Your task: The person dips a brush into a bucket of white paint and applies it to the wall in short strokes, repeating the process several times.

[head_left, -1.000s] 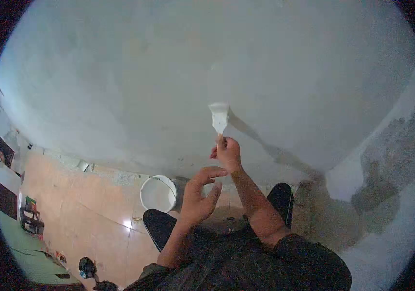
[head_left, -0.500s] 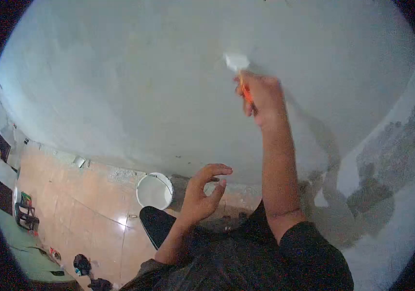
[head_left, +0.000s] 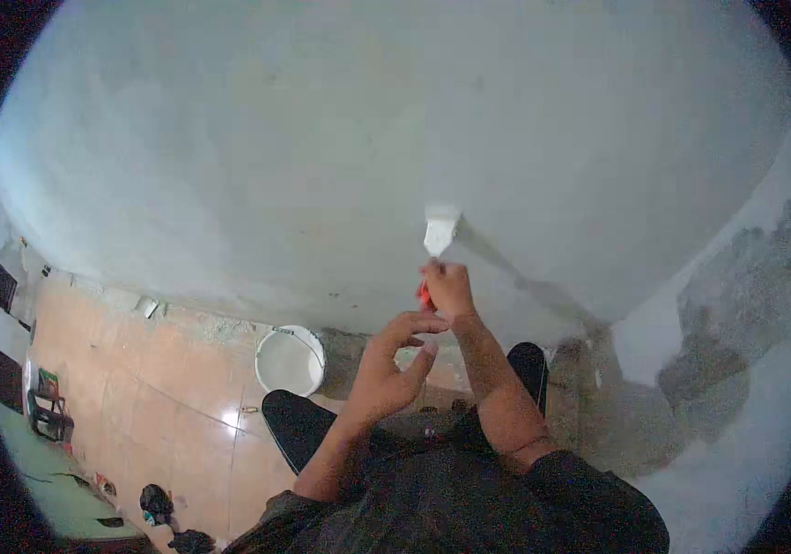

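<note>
A paintbrush (head_left: 440, 234) with a white-coated head and a red-orange handle is gripped in my right hand (head_left: 449, 288). Its head lies against the lower part of the pale grey wall (head_left: 321, 166), bristle end up, and a shadow runs from it down to the right. My left hand (head_left: 393, 367) hangs in the air just below and left of the right one, thumb and curved fingers apart with nothing between them. Its fingertips overlap the right wrist area in this view. On the floor to its left stands a white bucket (head_left: 263, 369), pale inside.
Bare, rough grey patches (head_left: 732, 314) mark the wall at the right. Tan floor tiles (head_left: 164, 397) spread out at the left, with a dark chair (head_left: 48, 411) at the far side and black bundles (head_left: 156, 501) lower down. My knees are bent beside the bucket.
My right hand has brought the paintbrush down the wall, from high up to just above my left hand. The left hand has hardly moved.
</note>
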`<state>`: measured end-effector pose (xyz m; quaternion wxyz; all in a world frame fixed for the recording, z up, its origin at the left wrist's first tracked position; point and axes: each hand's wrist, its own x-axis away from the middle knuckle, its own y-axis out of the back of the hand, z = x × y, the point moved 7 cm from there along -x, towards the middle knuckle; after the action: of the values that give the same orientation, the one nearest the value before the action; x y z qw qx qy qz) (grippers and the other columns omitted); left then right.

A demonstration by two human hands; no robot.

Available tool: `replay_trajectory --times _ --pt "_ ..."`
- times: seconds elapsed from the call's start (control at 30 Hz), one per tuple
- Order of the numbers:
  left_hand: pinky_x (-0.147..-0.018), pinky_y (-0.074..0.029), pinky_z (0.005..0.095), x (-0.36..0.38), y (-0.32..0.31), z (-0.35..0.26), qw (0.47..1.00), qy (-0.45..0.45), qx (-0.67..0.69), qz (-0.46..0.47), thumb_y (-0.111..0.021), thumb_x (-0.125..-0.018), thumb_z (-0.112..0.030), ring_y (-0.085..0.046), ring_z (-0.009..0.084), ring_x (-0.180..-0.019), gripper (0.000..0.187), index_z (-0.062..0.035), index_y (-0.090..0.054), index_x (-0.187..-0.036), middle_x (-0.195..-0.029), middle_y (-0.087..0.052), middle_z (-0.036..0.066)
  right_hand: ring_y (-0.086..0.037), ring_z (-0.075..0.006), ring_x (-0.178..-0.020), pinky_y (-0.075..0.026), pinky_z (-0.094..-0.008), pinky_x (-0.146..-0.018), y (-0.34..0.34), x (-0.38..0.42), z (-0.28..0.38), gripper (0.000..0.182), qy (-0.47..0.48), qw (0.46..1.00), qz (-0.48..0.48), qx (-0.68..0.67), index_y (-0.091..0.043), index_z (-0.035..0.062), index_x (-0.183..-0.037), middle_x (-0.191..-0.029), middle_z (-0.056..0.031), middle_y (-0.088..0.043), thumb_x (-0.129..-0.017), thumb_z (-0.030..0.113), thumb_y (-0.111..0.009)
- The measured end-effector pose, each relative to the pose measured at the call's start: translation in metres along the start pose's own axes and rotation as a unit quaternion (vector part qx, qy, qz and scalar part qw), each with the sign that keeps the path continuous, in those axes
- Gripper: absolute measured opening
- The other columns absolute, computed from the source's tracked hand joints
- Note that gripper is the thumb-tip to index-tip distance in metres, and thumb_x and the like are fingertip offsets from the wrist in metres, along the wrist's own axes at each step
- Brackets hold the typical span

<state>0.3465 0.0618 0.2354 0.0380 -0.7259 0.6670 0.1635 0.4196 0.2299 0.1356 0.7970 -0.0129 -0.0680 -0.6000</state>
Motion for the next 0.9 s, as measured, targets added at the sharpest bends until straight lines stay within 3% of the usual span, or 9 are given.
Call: replay_trajectory --times 0.1,0.17,0.33,0.47,0.57,0.73,0.8,0.9 --pt "-0.092 -0.047 0.0356 0.002 0.001 -0.001 1.0 -0.001 0.002 -0.002 -0.057 -0.087 -0.002 -0.058 0.0231 -0.112 0.027 -0.0086 -0.063 -0.113 -0.118 -0.062 0.009 -0.05 -0.0134 -0.038 -0.038 -0.0283 -0.034 0.008 -0.008 -0.034 0.04 -0.007 0.997 0.028 0.065 -0.064 -0.0031 -0.087 -0.06 -0.0082 -0.059 -0.098 0.032 -0.048" --pt "-0.09 -0.047 0.0361 0.0 0.005 -0.007 1.0 -0.006 0.005 -0.006 -0.058 -0.086 -0.002 -0.058 0.0243 -0.111 0.028 -0.0094 -0.063 -0.113 -0.117 -0.062 0.009 -0.045 -0.0111 -0.037 -0.033 -0.0276 -0.033 0.02 0.003 -0.032 0.035 -0.117 0.992 0.029 0.037 -0.066 -0.0015 -0.083 -0.059 -0.0061 -0.058 -0.094 0.029 -0.054" --pt "-0.09 -0.047 0.0372 -0.011 0.013 -0.026 0.998 -0.02 -0.049 -0.015 -0.057 -0.086 -0.002 -0.059 0.0236 -0.108 0.027 -0.009 -0.063 -0.112 -0.115 -0.063 0.01 -0.038 -0.0085 -0.036 -0.025 -0.0247 -0.032 0.051 0.001 0.123 0.029 -0.027 0.999 -0.018 0.011 -0.066 -0.0032 -0.083 -0.059 -0.0047 -0.056 -0.086 0.025 -0.064" --pt "-0.089 -0.047 0.0377 -0.017 0.01 -0.039 0.998 -0.056 -0.009 -0.004 -0.057 -0.087 -0.002 -0.059 0.0245 -0.109 0.027 -0.0088 -0.063 -0.112 -0.115 -0.063 0.01 -0.034 -0.0062 -0.031 -0.022 -0.0222 -0.029 0.057 0.006 0.24 0.027 0.087 0.995 0.001 -0.056 -0.064 -0.0046 -0.083 -0.056 -0.0052 -0.055 -0.084 0.022 -0.065" --pt "-0.09 -0.047 0.0369 -0.021 0.01 -0.046 0.998 -0.065 -0.015 0.009 -0.057 -0.086 -0.002 -0.059 0.0242 -0.11 0.027 -0.0076 -0.063 -0.112 -0.115 -0.063 0.011 -0.03 -0.0055 -0.029 -0.019 -0.0217 -0.028 0.051 0.02 0.29 0.03 0.145 0.988 -0.014 -0.06 -0.063 -0.0055 -0.087 -0.056 -0.0043 -0.055 -0.086 0.024 -0.063" --pt "-0.091 -0.047 0.0361 -0.022 0.007 -0.046 0.998 -0.065 -0.012 0.024 -0.056 -0.085 -0.001 -0.058 0.0238 -0.111 0.028 -0.0071 -0.064 -0.112 -0.115 -0.063 0.011 -0.031 -0.0048 -0.032 -0.021 -0.0212 -0.03 0.047 0.046 0.306 0.032 0.222 0.975 -0.026 0.016 -0.063 -0.0023 -0.095 -0.056 -0.0037 -0.054 -0.093 0.028 -0.055" --pt "-0.092 -0.046 0.0361 -0.024 0.006 -0.047 0.998 -0.058 -0.017 0.028 -0.056 -0.085 -0.001 -0.058 0.0242 -0.111 0.028 -0.0075 -0.064 -0.111 -0.115 -0.063 0.012 -0.033 -0.0042 -0.034 -0.023 -0.0212 -0.031 0.054 0.029 0.294 0.035 0.286 0.955 -0.078 0.022 -0.064 0.001 -0.095 -0.055 -0.0024 -0.053 -0.096 0.034 -0.052" --pt "-0.093 -0.046 0.0361 -0.027 0.005 -0.049 0.998 -0.062 -0.001 0.032 -0.056 -0.085 -0.001 -0.058 0.0244 -0.111 0.028 -0.0075 -0.065 -0.11 -0.114 -0.062 0.012 -0.035 -0.0038 -0.036 -0.024 -0.0215 -0.031 0.055 -0.004 0.24 0.044 0.214 0.973 -0.066 0.045 -0.063 0.0022 -0.092 -0.054 -0.0004 -0.051 -0.098 0.044 -0.049"
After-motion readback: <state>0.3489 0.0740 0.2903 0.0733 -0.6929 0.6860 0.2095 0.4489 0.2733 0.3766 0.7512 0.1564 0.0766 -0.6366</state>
